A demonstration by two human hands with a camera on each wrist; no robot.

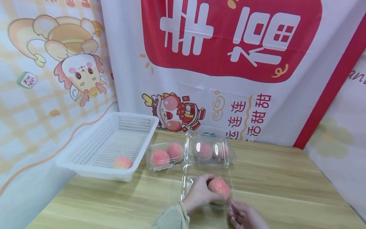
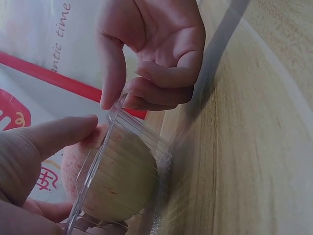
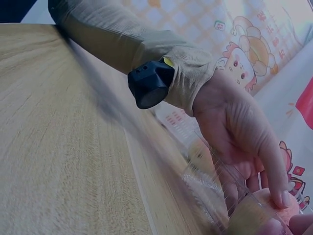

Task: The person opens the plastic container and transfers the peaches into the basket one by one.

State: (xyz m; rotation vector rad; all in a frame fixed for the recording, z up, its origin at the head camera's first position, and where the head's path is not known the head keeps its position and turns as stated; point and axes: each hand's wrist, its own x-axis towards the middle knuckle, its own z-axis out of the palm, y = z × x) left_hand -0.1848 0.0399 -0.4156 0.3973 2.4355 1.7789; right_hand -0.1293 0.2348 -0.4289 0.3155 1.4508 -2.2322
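Observation:
A pink peach (image 1: pixel 219 188) sits in a clear plastic clamshell box (image 2: pixel 91 171) whose lid (image 1: pixel 187 148) stands open behind it. My left hand (image 1: pixel 200 193) holds the peach from its left side, thumb across the near side and fingers behind. At the box's near right corner, my right hand (image 1: pixel 246 215) pinches the rim between thumb and forefinger, its other fingers curled in. The left wrist view shows that pinch close up, with the peach's pale underside through the box wall.
A white plastic basket (image 1: pixel 143 156) stands at the left with one peach (image 1: pixel 123 163) inside. Next to it lies a clear box with two peaches (image 1: pixel 160 158). Two more peaches (image 1: pixel 203 151) show through the raised lid. Printed cloth (image 1: pixel 125 63) hangs behind the wooden table (image 1: pixel 286 178).

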